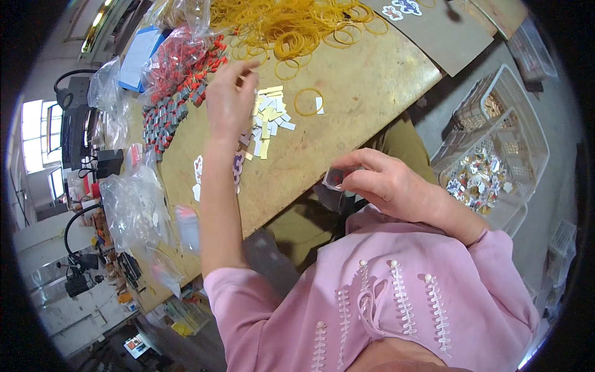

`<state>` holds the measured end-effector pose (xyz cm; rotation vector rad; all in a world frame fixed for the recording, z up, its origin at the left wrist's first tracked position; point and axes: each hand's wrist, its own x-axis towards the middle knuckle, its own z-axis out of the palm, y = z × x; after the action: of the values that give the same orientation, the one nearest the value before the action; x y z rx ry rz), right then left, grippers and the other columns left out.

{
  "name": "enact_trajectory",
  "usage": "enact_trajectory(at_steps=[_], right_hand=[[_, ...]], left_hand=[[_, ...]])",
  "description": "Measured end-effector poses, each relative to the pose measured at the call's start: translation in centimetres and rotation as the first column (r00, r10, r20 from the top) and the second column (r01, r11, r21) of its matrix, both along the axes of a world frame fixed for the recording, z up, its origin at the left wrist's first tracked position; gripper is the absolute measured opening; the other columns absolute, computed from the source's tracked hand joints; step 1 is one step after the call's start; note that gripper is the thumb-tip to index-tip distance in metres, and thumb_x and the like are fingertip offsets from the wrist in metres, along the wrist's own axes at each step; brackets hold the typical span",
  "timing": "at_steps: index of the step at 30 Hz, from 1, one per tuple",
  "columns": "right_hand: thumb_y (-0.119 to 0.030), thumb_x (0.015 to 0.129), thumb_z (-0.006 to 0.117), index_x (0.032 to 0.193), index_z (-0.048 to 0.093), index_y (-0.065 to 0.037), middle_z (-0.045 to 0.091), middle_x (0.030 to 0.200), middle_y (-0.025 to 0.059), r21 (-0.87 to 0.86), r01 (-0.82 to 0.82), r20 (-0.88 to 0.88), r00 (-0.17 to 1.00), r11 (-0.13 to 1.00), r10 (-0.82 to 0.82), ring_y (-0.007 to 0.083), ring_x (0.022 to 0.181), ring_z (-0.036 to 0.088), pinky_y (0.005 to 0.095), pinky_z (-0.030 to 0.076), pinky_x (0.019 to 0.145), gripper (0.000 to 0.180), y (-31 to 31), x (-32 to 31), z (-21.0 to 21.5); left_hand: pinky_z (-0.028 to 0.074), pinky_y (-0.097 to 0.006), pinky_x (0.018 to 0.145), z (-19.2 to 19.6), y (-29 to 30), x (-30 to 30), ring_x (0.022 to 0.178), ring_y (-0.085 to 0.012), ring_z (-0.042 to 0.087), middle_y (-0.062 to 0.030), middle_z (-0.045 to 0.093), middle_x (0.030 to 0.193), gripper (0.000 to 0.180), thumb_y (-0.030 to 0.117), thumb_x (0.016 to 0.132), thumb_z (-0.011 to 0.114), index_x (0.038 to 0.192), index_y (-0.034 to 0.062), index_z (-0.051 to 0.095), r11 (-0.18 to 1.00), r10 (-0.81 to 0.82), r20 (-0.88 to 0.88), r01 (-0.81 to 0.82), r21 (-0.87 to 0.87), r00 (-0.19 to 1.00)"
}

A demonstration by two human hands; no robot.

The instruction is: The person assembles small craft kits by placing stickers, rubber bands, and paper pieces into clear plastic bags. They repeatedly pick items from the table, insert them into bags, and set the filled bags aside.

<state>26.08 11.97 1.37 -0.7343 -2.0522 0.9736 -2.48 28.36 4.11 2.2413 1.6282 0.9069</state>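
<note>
**Light pouch near the edge, loose slips below a busy wrist**

Head view. At 3 o'clock, grasping a small clear plastic pouch (333, 179) between thumb and fingers of the right hand (385, 181), close to the edge of the tabletop (372, 102). At 11 o'clock, reaching with the left hand (232, 102), fingers curled, beside a pile of white and yellow paper slips (266, 127); cannot tell whether pinching anything. Toward 12 o'clock, a lone rubber band (296, 103) around or over part of a white slip (320, 105).

Likely troubles, by judgement: losing the pouch over the edge through too light a pinch; scattering slips with a low wrist; lifting several at once because of their overlap; snagging the tangled yellow rubber bands (291, 34) at 12 o'clock.

Hidden behind the left forearm: part of the printed cutouts (238, 166). Cut off at the top: the band heap. Hard to make out: the pouch's contents, if any.
</note>
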Motion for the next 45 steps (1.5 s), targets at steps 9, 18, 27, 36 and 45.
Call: enact_trajectory(at_steps=[9, 18, 27, 36, 45], right_hand=[[-0.003, 0.091, 0.07, 0.104, 0.067, 0.0, 0.068, 0.126, 0.0176, -0.06, 0.025, 0.003, 1.0, 0.998, -0.025, 0.0372, 0.111, 0.069, 0.0432, 0.06, 0.092, 0.014, 0.1, 0.7, -0.6], [-0.004, 0.092, 0.07, 0.104, 0.066, 0.0, 0.067, 0.125, 0.0178, -0.048, -0.036, -0.011, 0.999, 0.998, 0.035, 0.0373, 0.112, 0.068, 0.0432, 0.059, 0.093, 0.013, 0.2, 0.6, -1.0], [-0.005, 0.093, 0.073, 0.101, 0.066, -0.001, 0.068, 0.126, 0.0179, -0.07, 0.006, 0.018, 1.0, 0.998, -0.004, 0.0371, 0.112, 0.069, 0.0424, 0.06, 0.092, 0.011, -0.7, 1.4, -1.9], [-0.005, 0.092, 0.073, 0.102, 0.067, -0.001, 0.068, 0.125, 0.0181, -0.05, -0.022, 0.047, 0.999, 0.998, 0.024, 0.0372, 0.111, 0.069, 0.0427, 0.06, 0.091, 0.012, -1.1, 1.0, -1.7], [-0.006, 0.09, 0.074, 0.1, 0.067, -0.003, 0.071, 0.116, 0.0132, 0.008, -0.001, 0.091, 0.996, 1.0, 0.001, 0.0342, 0.106, 0.07, 0.0423, 0.06, 0.087, 0.012, -1.3, 1.1, -1.8]], left_hand=[[0.058, -0.035, 0.079, -1.0, 8.8, -2.1, 0.082, -0.023, 0.073, -0.0121, 0.077, 0.095, 0.021, 0.017, 0.091, 0.079, 0.108, 0.0039, 0.08, 0.995, -0.047, -0.398, 0.007, -0.102, 0.916], [0.054, -0.032, 0.068, 0.3, 7.4, -1.3, 0.07, -0.0141, 0.066, -0.007, 0.073, 0.079, 0.019, 0.018, 0.087, 0.075, 0.091, -0.0008, 0.074, 0.955, -0.081, -0.382, -0.037, -0.293, 0.921], [0.042, -0.021, 0.059, 1.4, 0.0, 0.7, 0.065, -0.0002, 0.049, 0.0072, 0.058, 0.07, 0.005, 0.006, 0.087, 0.072, 0.089, 0.001, 0.073, 0.894, -0.033, 0.147, 0.095, -0.437, 0.989], [0.055, -0.036, 0.073, 0.1, -6.6, 4.0, 0.077, -0.0251, 0.065, -0.0124, 0.067, 0.087, 0.018, 0.008, 0.082, 0.08, 0.094, -0.0013, 0.07, 0.93, -0.198, 0.014, 0.192, -0.314, 0.98], [0.055, -0.038, 0.076, 0.5, -5.4, 4.0, 0.081, -0.0269, 0.068, -0.0153, 0.071, 0.09, 0.027, 0.012, 0.081, 0.085, 0.101, -0.0027, 0.073, 0.92, -0.26, -0.042, 0.234, -0.315, 0.965]])
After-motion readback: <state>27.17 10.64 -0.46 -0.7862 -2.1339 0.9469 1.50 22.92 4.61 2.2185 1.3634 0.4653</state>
